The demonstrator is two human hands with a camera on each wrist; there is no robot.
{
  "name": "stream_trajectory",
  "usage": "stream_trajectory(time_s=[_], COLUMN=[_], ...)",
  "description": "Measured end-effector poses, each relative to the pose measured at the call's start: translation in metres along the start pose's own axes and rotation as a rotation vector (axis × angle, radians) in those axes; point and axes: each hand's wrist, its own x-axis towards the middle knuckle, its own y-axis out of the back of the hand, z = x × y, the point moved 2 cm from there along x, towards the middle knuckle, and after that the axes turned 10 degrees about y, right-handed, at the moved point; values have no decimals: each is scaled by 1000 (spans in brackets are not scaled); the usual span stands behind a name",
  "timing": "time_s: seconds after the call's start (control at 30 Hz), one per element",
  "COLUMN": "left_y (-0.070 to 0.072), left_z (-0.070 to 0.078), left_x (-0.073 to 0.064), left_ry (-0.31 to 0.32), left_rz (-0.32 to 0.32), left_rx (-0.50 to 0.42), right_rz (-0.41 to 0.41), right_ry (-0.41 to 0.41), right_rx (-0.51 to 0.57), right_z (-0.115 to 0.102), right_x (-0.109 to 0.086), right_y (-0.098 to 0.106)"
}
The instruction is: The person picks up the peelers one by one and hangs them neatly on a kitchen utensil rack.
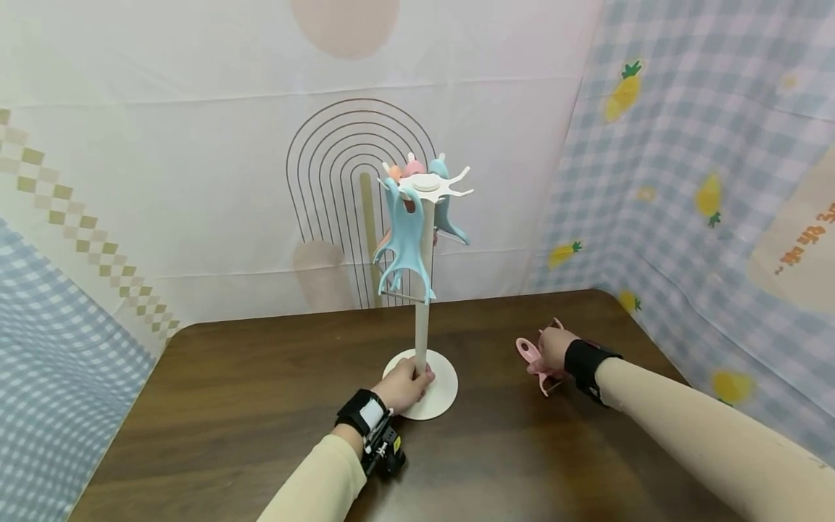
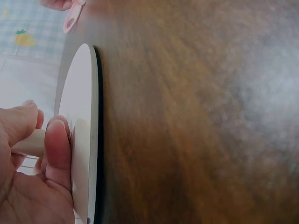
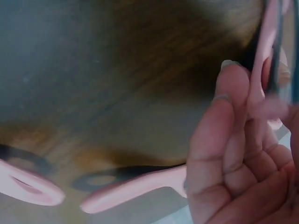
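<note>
A white stand (image 1: 422, 326) with a round base (image 1: 440, 391) and a ring of hooks stands upright on the table. My left hand (image 1: 402, 388) grips its pole just above the base, thumb and fingers round it in the left wrist view. Light blue Y-shaped peelers (image 1: 406, 235) hang from the hooks by their handles, with pink and orange ones partly hidden behind. To the right, my right hand (image 1: 557, 348) pinches a pink peeler (image 3: 261, 46) low over the table. Beside it lie other pink peelers (image 3: 135, 189), their handle ends showing; the hand hides part of them.
The brown wooden table (image 1: 280, 391) reaches back to a white cloth (image 1: 196, 181) hung behind it. A blue checked cloth (image 1: 685, 145) with pineapples hangs along the right side. Several bare hooks (image 1: 459, 192) stick out on the stand's right.
</note>
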Motion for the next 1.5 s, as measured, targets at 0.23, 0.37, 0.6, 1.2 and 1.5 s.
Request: stream_trajectory(time_s=[0.23, 0.37, 0.6, 1.2, 1.5], left_y=[-1, -2, -1, -1, -2], left_z=[3, 1, -1, 2, 0], left_x=[-1, -1, -1, -7, -3], left_ry=[-21, -8, -12, -16, -20], left_rz=[-5, -14, -11, -1, 13], left_rx=[-11, -14, -5, 15, 29], right_rz=[72, 116, 301, 793, 681], right_ry=[70, 145, 223, 616, 685], right_rx=[-42, -88, 45, 421, 599], right_z=[-12, -25, -48, -173, -202], right_x=[-4, -9, -13, -64, -67], right_y=[3, 8, 53, 203, 201])
